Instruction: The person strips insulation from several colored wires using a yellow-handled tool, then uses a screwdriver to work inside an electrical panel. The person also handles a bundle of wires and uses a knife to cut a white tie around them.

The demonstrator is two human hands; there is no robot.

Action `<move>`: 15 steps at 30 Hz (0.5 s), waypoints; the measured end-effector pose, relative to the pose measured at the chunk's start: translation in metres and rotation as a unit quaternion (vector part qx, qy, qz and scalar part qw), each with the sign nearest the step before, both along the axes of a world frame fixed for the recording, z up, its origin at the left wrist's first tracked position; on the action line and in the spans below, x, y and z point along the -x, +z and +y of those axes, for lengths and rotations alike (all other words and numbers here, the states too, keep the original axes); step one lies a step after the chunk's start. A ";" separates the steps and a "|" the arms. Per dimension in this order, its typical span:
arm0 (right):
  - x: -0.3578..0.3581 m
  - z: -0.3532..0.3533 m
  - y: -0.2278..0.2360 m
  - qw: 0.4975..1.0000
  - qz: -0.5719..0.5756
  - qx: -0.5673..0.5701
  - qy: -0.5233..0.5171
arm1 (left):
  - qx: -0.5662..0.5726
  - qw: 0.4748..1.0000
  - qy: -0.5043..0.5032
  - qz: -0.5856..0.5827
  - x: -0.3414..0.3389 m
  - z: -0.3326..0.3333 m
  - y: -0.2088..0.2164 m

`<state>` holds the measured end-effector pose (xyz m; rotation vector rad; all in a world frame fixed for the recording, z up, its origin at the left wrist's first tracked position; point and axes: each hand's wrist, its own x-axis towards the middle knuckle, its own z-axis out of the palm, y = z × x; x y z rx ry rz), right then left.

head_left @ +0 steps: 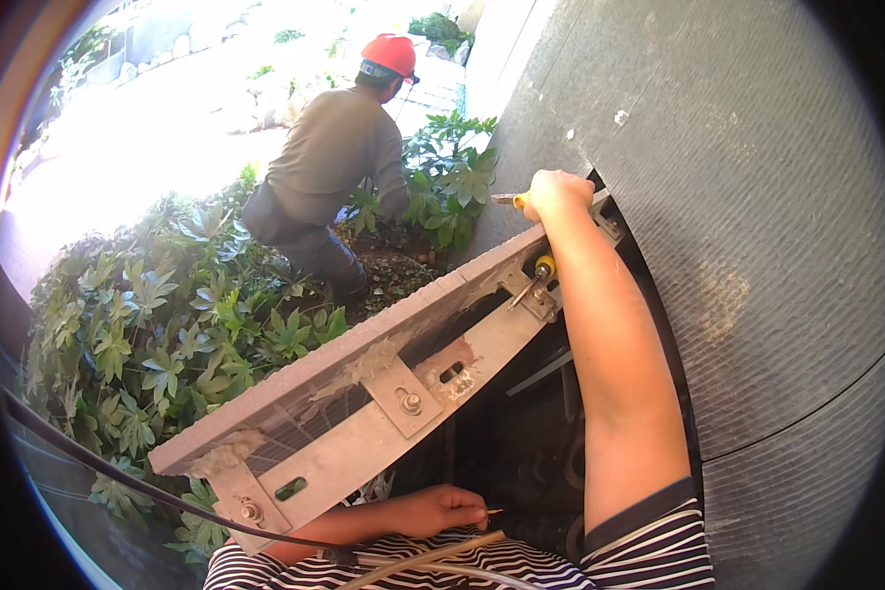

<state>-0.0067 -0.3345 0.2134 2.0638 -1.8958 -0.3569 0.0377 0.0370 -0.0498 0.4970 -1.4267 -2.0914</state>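
My right hand (559, 195) is closed at the upper end of a tilted stone panel (354, 344). From its fist sticks a yellow-handled tool (506, 200) with a short metal tip; its exact kind is hidden. Just below, a second yellow-ended tool (545, 266) with a metal shaft rests by a bolted bracket (539, 303). Along the panel's underside runs a metal rail (329, 472) with slots, plates and bolts. My left hand (452, 509) lies beneath the rail near my striped shirt, fingers curled, a thin pale tip (496, 511) showing beyond them.
A grey ribbed stone wall (777, 246) rises on the right, with a dark gap beside the panel. Leafy shrubs (147, 344) fill the left. A person in a red helmet (334, 147) crouches among plants beyond the panel. A dark cable (98, 462) and pale tubes (423, 560) cross low.
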 end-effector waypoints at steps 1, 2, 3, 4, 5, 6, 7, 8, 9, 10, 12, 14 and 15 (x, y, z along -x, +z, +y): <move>0.001 0.000 0.000 1.000 -0.002 0.004 0.000 | -0.003 1.000 -0.001 -0.003 0.000 0.000 0.001; 0.001 0.000 0.000 1.000 -0.004 0.007 0.000 | 0.001 1.000 -0.003 -0.007 0.000 -0.001 0.001; 0.001 0.000 0.000 1.000 -0.006 0.011 0.001 | 0.004 1.000 -0.006 -0.011 -0.001 -0.001 0.002; 0.001 0.000 -0.001 1.000 -0.007 0.011 0.001 | 0.006 1.000 -0.007 -0.015 -0.001 -0.001 0.003; 0.002 0.000 -0.001 1.000 -0.007 0.011 0.001 | 0.007 1.000 -0.007 -0.013 -0.001 -0.001 0.004; 0.002 -0.001 -0.001 1.000 -0.007 0.012 0.002 | 0.008 1.000 -0.007 -0.011 -0.001 -0.001 0.005; 0.002 -0.001 -0.001 1.000 -0.006 0.011 0.002 | 0.009 1.000 -0.007 -0.009 -0.002 -0.001 0.005; 0.002 0.000 0.000 1.000 -0.004 0.010 0.002 | 0.008 1.000 -0.007 -0.007 -0.002 -0.001 0.005; 0.002 0.000 0.000 1.000 -0.002 0.009 0.003 | 0.006 1.000 -0.007 -0.004 -0.002 -0.001 0.004; 0.002 -0.001 0.000 1.000 -0.003 0.010 0.005 | 0.004 1.000 -0.007 -0.003 -0.001 0.000 0.004; 0.002 -0.001 -0.001 1.000 -0.004 0.010 0.008 | 0.003 1.000 -0.007 -0.002 0.000 0.000 0.000; 0.001 -0.001 -0.001 1.000 -0.003 0.004 0.005 | 0.002 1.000 -0.008 -0.003 0.000 0.000 0.000; 0.001 -0.001 -0.001 1.000 -0.002 0.000 0.003 | 0.002 1.000 -0.010 -0.004 -0.001 0.000 0.001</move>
